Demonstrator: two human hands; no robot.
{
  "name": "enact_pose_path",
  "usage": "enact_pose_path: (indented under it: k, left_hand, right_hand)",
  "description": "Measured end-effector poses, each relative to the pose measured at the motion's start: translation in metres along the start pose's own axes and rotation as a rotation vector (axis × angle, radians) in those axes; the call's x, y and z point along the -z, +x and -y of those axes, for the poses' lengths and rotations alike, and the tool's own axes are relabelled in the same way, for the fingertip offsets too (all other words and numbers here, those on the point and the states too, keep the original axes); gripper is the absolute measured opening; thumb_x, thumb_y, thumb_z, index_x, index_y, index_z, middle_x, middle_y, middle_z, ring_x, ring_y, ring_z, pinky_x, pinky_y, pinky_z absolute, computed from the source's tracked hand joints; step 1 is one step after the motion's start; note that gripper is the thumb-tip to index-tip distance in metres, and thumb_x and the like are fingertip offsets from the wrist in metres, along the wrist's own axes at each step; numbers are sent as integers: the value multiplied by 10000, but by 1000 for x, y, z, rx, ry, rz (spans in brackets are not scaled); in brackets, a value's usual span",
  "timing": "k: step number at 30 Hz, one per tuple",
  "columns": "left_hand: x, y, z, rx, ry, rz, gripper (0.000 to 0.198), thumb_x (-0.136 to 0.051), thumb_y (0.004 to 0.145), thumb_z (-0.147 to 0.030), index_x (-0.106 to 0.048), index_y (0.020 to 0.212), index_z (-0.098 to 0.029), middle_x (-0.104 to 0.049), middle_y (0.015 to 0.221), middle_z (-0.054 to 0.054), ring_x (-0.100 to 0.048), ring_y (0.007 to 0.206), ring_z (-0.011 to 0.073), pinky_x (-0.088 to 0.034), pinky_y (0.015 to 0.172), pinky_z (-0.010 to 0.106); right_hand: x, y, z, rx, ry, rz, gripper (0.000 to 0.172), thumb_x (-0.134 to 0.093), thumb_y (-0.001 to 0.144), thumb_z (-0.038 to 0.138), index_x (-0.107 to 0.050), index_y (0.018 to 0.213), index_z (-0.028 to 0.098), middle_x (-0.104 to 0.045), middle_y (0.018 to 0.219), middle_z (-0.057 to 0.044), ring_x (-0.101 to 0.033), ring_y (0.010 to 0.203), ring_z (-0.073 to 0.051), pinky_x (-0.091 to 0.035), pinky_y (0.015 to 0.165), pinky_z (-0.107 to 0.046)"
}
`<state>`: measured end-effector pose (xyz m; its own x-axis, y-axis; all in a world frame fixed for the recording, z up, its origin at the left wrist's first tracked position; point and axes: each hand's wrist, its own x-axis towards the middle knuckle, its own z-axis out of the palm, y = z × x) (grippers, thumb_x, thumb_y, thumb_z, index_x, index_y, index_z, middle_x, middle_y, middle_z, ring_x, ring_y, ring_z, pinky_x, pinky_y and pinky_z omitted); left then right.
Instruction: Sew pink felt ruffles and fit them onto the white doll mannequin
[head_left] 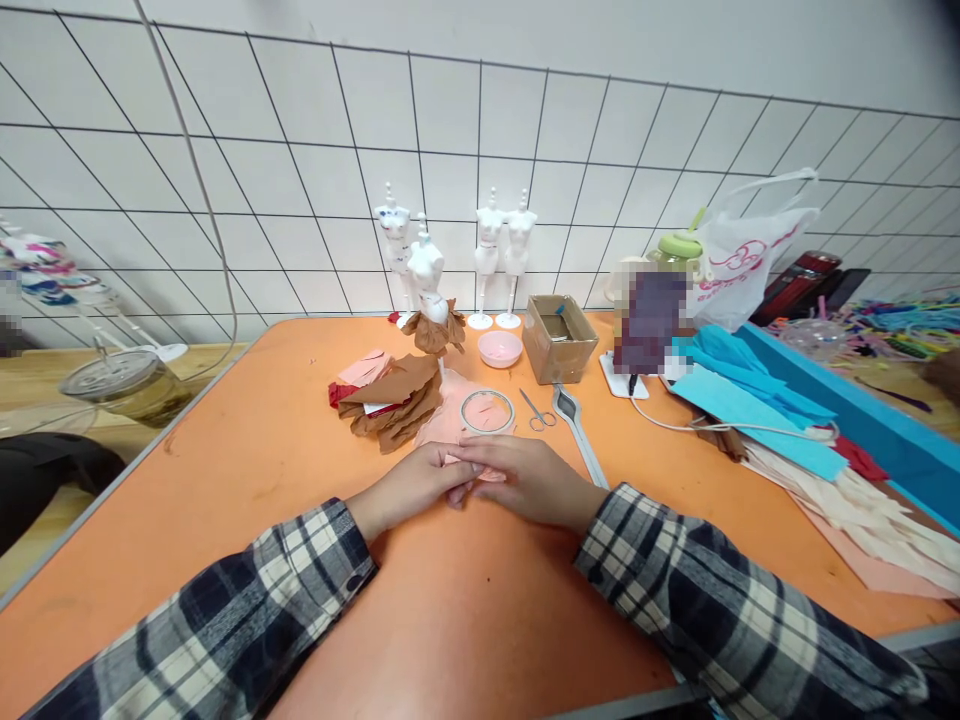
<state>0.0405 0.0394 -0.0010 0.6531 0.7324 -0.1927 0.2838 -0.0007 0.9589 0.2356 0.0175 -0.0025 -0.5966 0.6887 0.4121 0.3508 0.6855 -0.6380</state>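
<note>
My left hand and my right hand meet at the middle of the orange table, fingertips together. Between them they pinch a small piece of pink tissue paper, mostly hidden under the fingers. Both hands lie low on the tabletop, fingers closed on the paper. Just beyond them sit a larger pink sheet and a round clear dish.
Brown and pink paper pieces lie behind the hands. Small scissors, a pink bowl, a cardboard box and white mannequin stands are farther back. Blue paper sheets cover the right side.
</note>
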Motion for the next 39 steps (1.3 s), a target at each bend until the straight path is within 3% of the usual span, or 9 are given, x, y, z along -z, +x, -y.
enact_pose_path:
  k: [5,12,15,19,23,28,33,36,39]
  left_hand:
    - [0,-2,-3,30,-118,-86,419,-581,805,-542,-554,643,-156,-539,528,-20,-496,521,114,-391,565,248]
    - [-2,2,5,13,-227,-188,326,-552,828,-471,-579,766,-152,-571,623,3,-554,606,146,-471,652,308]
    - [-5,0,8,-119,8,-366,404,-570,772,-303,-562,1146,-150,-644,1059,110,-597,1002,240,-465,890,410]
    - [-12,-10,1,-364,499,-485,585,-546,792,-239,-429,1362,-175,-443,1423,137,-370,1323,279,-274,1107,458]
    - [-14,-13,-5,-286,705,-422,281,-499,907,-355,-637,1121,-235,-591,1237,77,-477,1172,263,-344,998,424]
    - [-15,-9,-5,-254,831,-390,285,-403,965,-325,-662,897,-227,-677,965,37,-543,968,227,-304,921,403]
    - [-15,-11,-4,-237,898,-357,259,-467,918,-271,-597,708,-195,-650,735,21,-547,800,206,-276,905,407]
    - [-14,-12,-2,-270,893,-343,242,-473,908,-254,-632,733,-205,-669,769,31,-550,825,215,-264,927,416]
    - [-12,-10,1,-285,845,-316,245,-470,918,-294,-685,819,-227,-689,784,37,-559,834,220,-258,954,421]
  right_hand:
    - [-3,2,-6,-228,158,-220,139,-654,825,234,-739,934,219,-736,900,-35,-673,829,-157,-518,751,-263]
    - [-2,3,-10,-398,457,-319,128,-671,795,304,-715,859,202,-727,892,-43,-676,860,-179,-541,824,-324]
    - [0,2,-8,-403,324,-356,127,-628,819,269,-716,893,216,-730,935,-41,-675,896,-186,-551,834,-339]
    - [-1,0,-3,-340,208,-288,158,-588,853,250,-716,942,229,-731,965,-36,-684,883,-175,-560,809,-319]
    - [-3,-2,0,-277,160,-264,176,-589,870,268,-710,995,240,-728,1007,-35,-685,900,-173,-554,809,-304]
    - [-2,-4,0,-257,74,-287,234,-572,879,268,-681,1084,240,-703,1060,-55,-663,929,-178,-549,807,-309]
    - [-1,-3,-1,-236,125,-181,693,-708,770,326,-438,1405,264,-516,1384,-100,-587,1107,-234,-564,742,-314]
    - [-3,-1,-4,-196,135,-107,479,-713,782,312,-612,1246,251,-662,1204,-67,-614,1078,-215,-510,898,-350]
    - [-3,1,-8,-268,141,-151,205,-698,795,272,-731,995,240,-734,1004,-36,-661,943,-187,-507,864,-320]
